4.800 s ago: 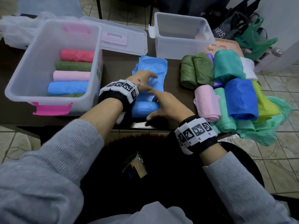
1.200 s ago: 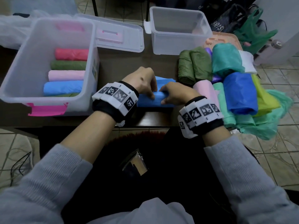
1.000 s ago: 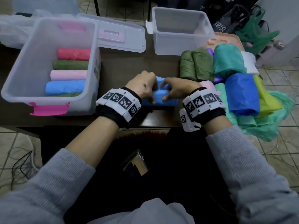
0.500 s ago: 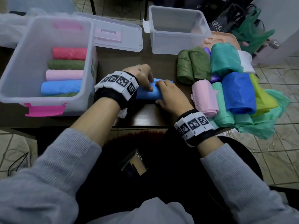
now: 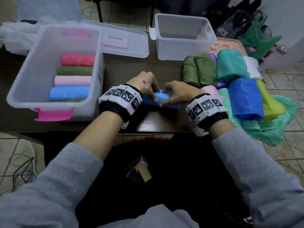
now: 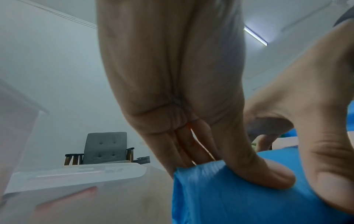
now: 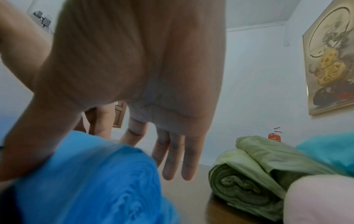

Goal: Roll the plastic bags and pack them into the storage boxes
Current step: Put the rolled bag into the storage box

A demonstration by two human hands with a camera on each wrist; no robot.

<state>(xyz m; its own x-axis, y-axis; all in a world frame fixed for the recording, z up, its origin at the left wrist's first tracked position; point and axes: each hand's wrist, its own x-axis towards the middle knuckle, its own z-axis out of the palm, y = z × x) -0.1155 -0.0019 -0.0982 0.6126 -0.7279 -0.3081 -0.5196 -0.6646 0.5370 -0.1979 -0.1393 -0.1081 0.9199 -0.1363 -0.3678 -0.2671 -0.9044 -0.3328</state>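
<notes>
— Head view: big storage box [image 5: 41, 102] holding five rolls; small box [image 5: 184, 51] beyond holding none; pile of bags [image 5: 230, 83] well right of big box, waiting.
— Hands?
— Left hand [image 5: 144, 84], right hand [image 5: 177, 94] both clamped on blue roll [image 5: 162, 100], just right of big box.

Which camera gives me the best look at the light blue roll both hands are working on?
The left wrist view: the light blue roll fills the lower right, with the left hand gripping it. The head view shows only a strip of it between both hands. The right wrist view shows its other end, blurred, under the right hand.
</notes>
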